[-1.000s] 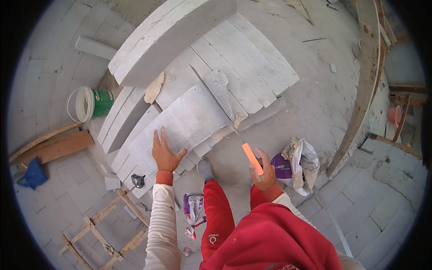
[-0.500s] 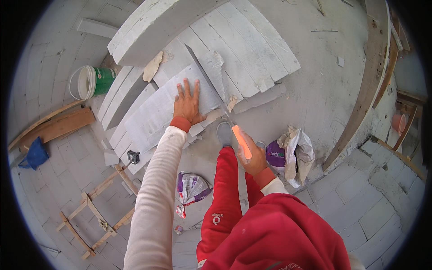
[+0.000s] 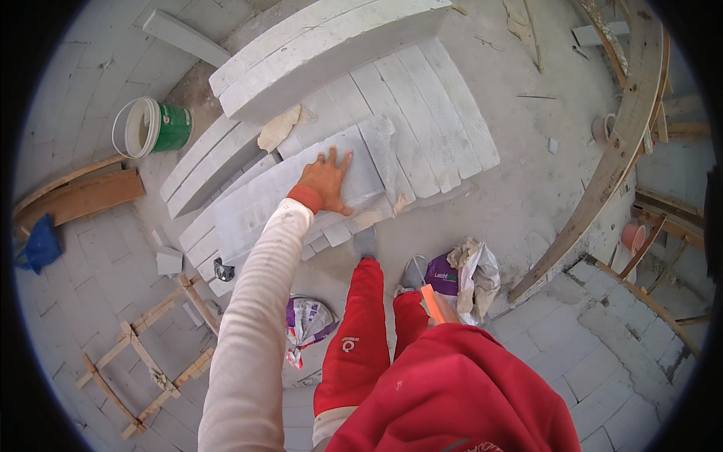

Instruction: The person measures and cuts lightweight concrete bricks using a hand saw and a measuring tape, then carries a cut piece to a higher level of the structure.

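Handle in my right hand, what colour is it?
The handle is bright orange, showing best in the head view.

Orange handle (image 3: pixel 431 303), pale grey slab (image 3: pixel 260 202), red trousers (image 3: pixel 354 324)

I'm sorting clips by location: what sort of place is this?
Probably a building site: pale blocks are stacked on a gray floor, with a green bucket and a rough wooden frame nearby.

I wear a red top (image 3: pixel 459 384), cream left sleeve (image 3: pixel 252 320) with red cuff (image 3: pixel 304 197), white-marked red trousers (image 3: pixel 358 313) and grey shoes (image 3: pixel 365 242).
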### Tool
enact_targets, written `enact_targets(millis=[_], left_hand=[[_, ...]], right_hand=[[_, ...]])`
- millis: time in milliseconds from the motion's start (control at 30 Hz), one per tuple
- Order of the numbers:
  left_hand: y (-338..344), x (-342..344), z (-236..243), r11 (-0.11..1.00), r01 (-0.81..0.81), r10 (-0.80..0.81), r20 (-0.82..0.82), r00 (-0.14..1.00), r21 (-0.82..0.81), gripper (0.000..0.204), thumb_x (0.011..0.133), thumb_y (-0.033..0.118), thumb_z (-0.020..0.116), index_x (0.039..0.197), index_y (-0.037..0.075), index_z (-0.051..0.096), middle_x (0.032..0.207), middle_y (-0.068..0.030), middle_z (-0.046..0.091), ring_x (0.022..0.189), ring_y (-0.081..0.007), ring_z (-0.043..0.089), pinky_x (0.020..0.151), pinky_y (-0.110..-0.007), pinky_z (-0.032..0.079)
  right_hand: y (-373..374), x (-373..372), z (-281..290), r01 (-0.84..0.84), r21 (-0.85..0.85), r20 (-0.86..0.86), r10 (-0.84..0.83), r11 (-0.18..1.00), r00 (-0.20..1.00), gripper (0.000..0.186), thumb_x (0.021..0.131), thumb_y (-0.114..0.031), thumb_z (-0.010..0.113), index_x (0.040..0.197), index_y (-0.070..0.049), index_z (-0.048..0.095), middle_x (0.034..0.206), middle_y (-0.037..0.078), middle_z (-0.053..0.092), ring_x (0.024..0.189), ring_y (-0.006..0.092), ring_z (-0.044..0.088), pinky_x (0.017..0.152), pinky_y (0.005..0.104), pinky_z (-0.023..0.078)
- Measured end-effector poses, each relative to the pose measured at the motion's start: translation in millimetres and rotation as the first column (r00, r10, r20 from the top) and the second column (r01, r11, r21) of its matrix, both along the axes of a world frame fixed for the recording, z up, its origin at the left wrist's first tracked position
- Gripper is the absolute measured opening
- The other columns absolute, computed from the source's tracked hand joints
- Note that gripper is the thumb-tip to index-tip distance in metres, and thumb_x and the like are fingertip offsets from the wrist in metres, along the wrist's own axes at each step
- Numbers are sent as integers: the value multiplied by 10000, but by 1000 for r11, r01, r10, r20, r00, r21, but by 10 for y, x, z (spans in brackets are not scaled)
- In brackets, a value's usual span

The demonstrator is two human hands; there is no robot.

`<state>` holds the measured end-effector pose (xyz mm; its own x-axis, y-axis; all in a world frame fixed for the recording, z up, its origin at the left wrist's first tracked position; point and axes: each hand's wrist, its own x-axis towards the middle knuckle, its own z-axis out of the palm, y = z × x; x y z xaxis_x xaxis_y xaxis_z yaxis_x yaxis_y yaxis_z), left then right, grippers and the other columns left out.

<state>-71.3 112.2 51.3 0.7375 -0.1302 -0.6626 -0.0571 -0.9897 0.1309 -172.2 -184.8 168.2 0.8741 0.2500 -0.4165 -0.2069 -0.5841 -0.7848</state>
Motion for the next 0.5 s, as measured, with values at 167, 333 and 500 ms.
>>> enact_targets(millis=[167,333,500], left_hand=[[159,130,67,998,11,-14,-37,999,-65,1396,529,612,906,1651,157,212,1626,-279,307,1428,-468,444,1083,-489,490],[296,234,80,996,13,-16,-34,999,-90,1386,514,630,894,1646,166,241,1607,-268,355,1402,-446,480,1083,-477,493],[453,363,17,985,-3,-7,-58,998,-172,1395,489,625,888,1644,167,253,1605,-264,363,1362,-428,515,1078,-468,490]], right_hand=[[-43,-160,299,28,-26,0,-28,999,1000,494,957,-184,623,1425,-37,559,1205,243,700,962,433,716,842,446,581],[113,-30,437,20,-65,-50,-23,998,998,507,952,-202,627,1428,-40,556,1180,243,709,924,443,718,817,453,586],[36,-45,572,-21,-76,26,23,997,999,498,953,-207,628,1417,-34,566,1174,238,712,924,448,716,818,459,581]])
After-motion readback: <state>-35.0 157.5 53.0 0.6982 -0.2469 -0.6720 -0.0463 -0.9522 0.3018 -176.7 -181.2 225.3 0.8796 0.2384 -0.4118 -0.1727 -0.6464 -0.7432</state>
